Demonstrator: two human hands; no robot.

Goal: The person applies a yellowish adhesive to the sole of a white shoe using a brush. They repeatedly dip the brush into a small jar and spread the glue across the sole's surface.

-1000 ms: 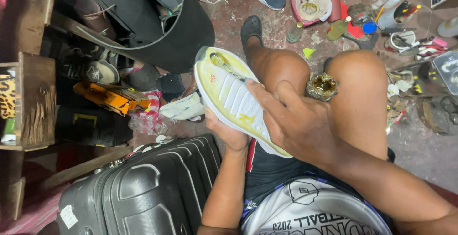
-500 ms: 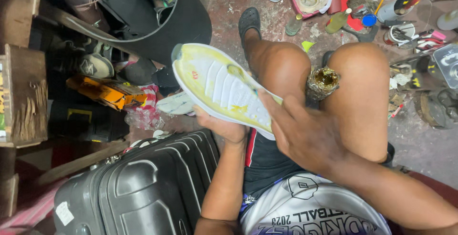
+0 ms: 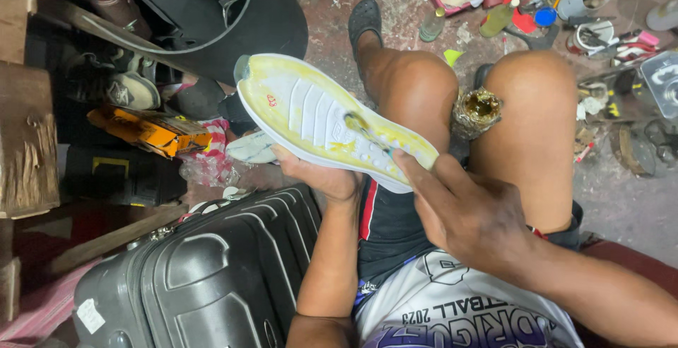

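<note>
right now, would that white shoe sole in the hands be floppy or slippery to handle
The shoe sole probably weighs little: the left hand props it from underneath alone. It looks fairly stiff, since its far end juts out unsupported without drooping. The yellow smears where the right hand touches may be glue, so it is likelier tacky than slippery.

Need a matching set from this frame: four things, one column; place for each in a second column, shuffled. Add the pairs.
1. shoe sole
2. glue tin
3. grey suitcase
4. black sandal

a. on the foot, on the floor
b. wedged between the knees
c. beside the left forearm
d. held up by the left hand, right hand fingers on it

Pairs: 1-d, 2-b, 3-c, 4-a
</note>
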